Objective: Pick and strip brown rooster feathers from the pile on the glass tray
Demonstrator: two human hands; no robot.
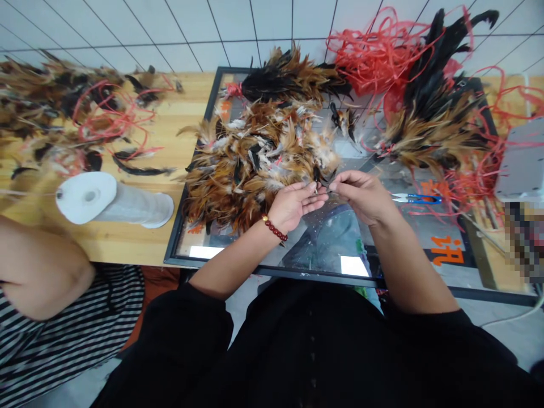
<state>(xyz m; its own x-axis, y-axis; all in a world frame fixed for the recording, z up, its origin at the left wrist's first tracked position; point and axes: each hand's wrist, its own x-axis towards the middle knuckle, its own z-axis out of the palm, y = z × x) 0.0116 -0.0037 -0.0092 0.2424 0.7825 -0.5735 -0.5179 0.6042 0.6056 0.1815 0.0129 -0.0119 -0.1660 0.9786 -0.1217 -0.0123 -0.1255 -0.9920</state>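
Note:
My left hand (293, 207), palm turned up and a dark red bead bracelet at its wrist, closes thumb against fingers on a small dark feather (317, 174). Right beside those fingertips, my right hand (363, 195) pinches at what looks like the same feather; the fingers partly hide it. Just beyond my left hand spreads a big pile of brown, black and white feathers (242, 164). To the right of my right hand lies a pair of blue-handled thread snips (419, 198).
A glass panel (263, 258) with a black frame lies under the pile. Feather bundles (293, 79) and tangled red plastic strips (378, 56) sit toward the tiled wall. At left are a white spool (131, 204), more feathers (29, 102) and another person's bare arm (38, 266).

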